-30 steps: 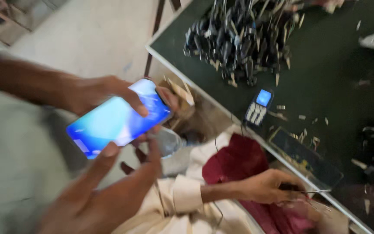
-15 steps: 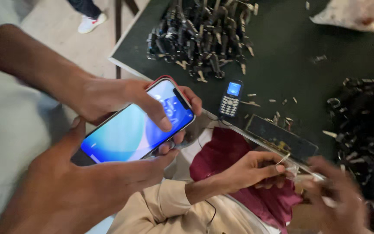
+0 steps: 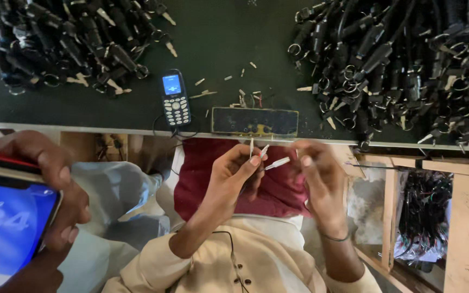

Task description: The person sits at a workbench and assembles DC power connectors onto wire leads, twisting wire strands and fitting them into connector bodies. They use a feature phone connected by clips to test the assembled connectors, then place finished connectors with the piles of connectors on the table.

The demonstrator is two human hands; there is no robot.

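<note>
Dark green bench runs across the top, with heaps of black cable parts at either end and a keypad phone between them. Just below its edge, over a maroon lap cloth, the left hand pinches thin white-tipped wires. The right hand is blurred at their tips; I cannot tell its grip. A pinch close to the tips would likely steady them. A co-worker's hand holds a smartphone at far left.
</note>
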